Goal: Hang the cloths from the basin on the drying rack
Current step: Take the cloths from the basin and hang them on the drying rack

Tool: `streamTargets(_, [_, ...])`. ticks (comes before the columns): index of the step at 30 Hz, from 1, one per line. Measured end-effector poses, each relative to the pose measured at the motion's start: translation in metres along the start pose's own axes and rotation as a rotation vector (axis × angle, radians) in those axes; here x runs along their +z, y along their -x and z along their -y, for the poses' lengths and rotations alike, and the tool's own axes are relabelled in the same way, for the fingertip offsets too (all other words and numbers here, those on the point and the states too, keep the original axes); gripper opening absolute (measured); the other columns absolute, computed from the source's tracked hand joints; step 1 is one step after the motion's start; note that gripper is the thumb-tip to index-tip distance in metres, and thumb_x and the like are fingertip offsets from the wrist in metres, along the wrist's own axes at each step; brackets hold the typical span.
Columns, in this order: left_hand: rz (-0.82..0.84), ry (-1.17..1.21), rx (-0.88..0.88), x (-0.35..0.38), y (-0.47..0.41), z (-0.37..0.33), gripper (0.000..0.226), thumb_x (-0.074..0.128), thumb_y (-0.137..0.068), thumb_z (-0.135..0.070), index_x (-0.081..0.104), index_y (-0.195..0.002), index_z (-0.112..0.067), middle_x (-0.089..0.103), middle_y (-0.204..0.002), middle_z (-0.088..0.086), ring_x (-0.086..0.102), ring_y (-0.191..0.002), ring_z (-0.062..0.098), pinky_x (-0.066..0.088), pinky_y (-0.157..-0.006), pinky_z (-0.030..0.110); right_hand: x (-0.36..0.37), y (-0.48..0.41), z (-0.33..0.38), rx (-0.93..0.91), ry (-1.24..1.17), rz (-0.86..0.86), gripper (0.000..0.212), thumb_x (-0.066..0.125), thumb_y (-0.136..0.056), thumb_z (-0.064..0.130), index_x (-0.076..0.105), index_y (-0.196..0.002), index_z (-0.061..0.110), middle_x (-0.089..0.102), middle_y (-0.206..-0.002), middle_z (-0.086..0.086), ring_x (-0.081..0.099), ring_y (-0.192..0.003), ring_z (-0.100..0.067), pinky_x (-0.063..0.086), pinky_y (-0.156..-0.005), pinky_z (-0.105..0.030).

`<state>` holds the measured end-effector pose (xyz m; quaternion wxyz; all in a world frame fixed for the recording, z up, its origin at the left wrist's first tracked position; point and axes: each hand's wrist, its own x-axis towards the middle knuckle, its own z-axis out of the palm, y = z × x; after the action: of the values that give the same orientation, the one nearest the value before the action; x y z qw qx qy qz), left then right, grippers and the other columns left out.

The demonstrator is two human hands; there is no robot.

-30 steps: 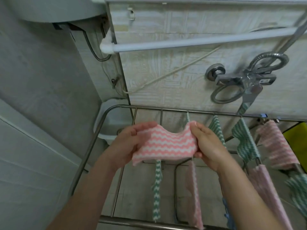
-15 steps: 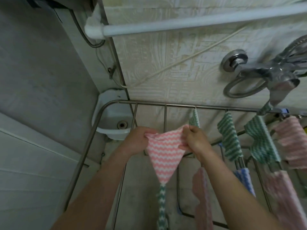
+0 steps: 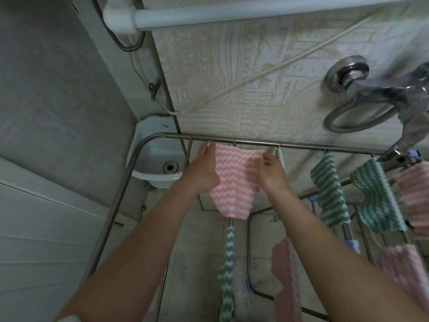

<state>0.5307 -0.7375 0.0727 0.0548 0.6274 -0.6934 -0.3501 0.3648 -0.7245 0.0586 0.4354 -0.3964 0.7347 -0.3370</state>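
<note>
While my left hand (image 3: 204,170) pinches one top corner of the pink and white cloth (image 3: 234,182) and my right hand (image 3: 271,173) pinches the other, the cloth hangs spread out in the middle of the frame, right by the far bar of the drying rack (image 3: 301,148), left of a green cloth (image 3: 329,189).

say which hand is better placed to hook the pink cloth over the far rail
Left hand, probably: its fingertips reach the far rail holding the pink cloth; the right hand grips lower.

Pink-and-white zigzag cloth (image 3: 234,182), green-and-white zigzag cloths (image 3: 329,194), a silver rack (image 3: 255,142), a white sink (image 3: 155,163).
</note>
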Motion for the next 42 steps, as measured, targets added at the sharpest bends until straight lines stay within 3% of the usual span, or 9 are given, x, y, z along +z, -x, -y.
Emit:
streamTargets(3, [-0.076,-0.077,-0.023,0.009,0.000,-0.001,0.092,0.056,-0.082,-0.005,-0.005,-0.151,-0.015,-0.012,-0.159,0.000,0.018,-0.143,0.029,0.027,-0.114,0.037,0.005,0.008,-0.004,-0.095,0.245,0.079,0.056,0.055,-0.095,0.021,0.034,-0.144,0.008,0.048,-0.141,-0.014,0.049,-0.126,-0.028,0.040,-0.099,-0.030])
streamTargets(8, [-0.182,0.016,-0.026,0.024,0.031,-0.003,0.065,0.060,-0.086,-0.016,0.030,-0.143,-0.015,0.030,-0.149,0.008,0.047,-0.123,0.027,0.041,-0.093,0.033,0.012,0.029,-0.018,0.109,-0.041,0.388,0.021,0.065,-0.088,0.008,0.065,-0.107,-0.001,0.064,-0.077,-0.006,0.059,-0.058,-0.010,0.045,-0.048,-0.014])
streamTargets(13, [0.010,0.802,-0.171,0.052,0.060,0.003,0.023,0.066,-0.087,-0.012,0.052,-0.104,-0.020,0.062,-0.086,0.001,0.063,-0.072,0.008,0.056,-0.072,0.027,0.025,0.036,-0.025,-0.043,0.093,0.122,0.021,0.079,-0.074,0.016,0.059,-0.076,0.017,0.062,-0.071,0.002,0.058,-0.066,-0.015,0.047,-0.064,-0.027])
streamTargets(16, [-0.028,0.922,-0.153,0.059,0.064,0.005,0.026,0.069,-0.082,-0.003,0.055,-0.095,-0.021,0.065,-0.073,0.001,0.065,-0.059,0.004,0.053,-0.057,0.020,0.024,0.045,-0.018,-0.247,0.337,0.053,0.022,0.076,-0.077,0.023,0.056,-0.083,0.018,0.058,-0.070,0.007,0.055,-0.065,-0.013,0.040,-0.058,-0.025])
streamTargets(20, [-0.168,0.691,-0.089,0.061,0.064,0.010,0.033,0.074,-0.078,-0.010,0.056,-0.097,-0.031,0.061,-0.063,-0.001,0.062,-0.060,0.012,0.056,-0.064,0.038,0.025,0.041,-0.018,-0.237,0.145,0.103,0.004,0.066,-0.087,0.016,0.062,-0.088,0.017,0.063,-0.082,0.004,0.059,-0.077,-0.013,0.046,-0.066,-0.021])
streamTargets(24, [-0.233,0.299,0.091,0.055,0.068,-0.001,0.044,0.067,-0.085,-0.022,0.050,-0.125,-0.030,0.057,-0.079,-0.013,0.056,-0.069,0.001,0.043,-0.062,0.020,0.024,0.020,-0.011,-0.151,0.034,0.010,0.004,0.064,-0.089,0.019,0.065,-0.092,0.016,0.063,-0.081,0.006,0.060,-0.078,-0.012,0.044,-0.065,-0.020])
streamTargets(32, [-0.214,-0.018,0.177,0.059,0.059,-0.015,0.056,0.057,-0.088,-0.019,0.039,-0.140,-0.016,0.051,-0.116,0.008,0.057,-0.102,0.027,0.049,-0.087,0.037,0.037,-0.023,0.016,-0.043,0.127,-0.068,0.031,0.070,-0.083,0.035,0.061,-0.056,0.022,0.072,-0.075,-0.005,0.069,-0.076,-0.021,0.055,-0.078,-0.034])
streamTargets(39, [-0.128,-0.072,0.097,0.054,0.051,-0.021,0.073,0.059,-0.086,-0.013,0.021,-0.147,-0.020,0.042,-0.115,0.006,0.057,-0.098,0.026,0.051,-0.080,0.037,0.042,-0.017,0.015,-0.280,0.318,-0.092,0.035,0.049,-0.095,0.042,0.070,-0.083,0.017,0.072,-0.078,-0.002,0.067,-0.079,-0.021,0.052,-0.072,-0.031])
streamTargets(42, [-0.078,-0.063,0.082,0.054,0.051,-0.023,0.083,0.061,-0.084,-0.012,0.011,-0.149,-0.023,0.040,-0.115,0.006,0.057,-0.096,0.026,0.051,-0.079,0.035,0.025,-0.005,0.013,-0.310,0.490,-0.020,0.035,0.047,-0.096,0.037,0.064,-0.114,0.012,0.070,-0.102,-0.010,0.064,-0.097,-0.026,0.048,-0.079,-0.031])
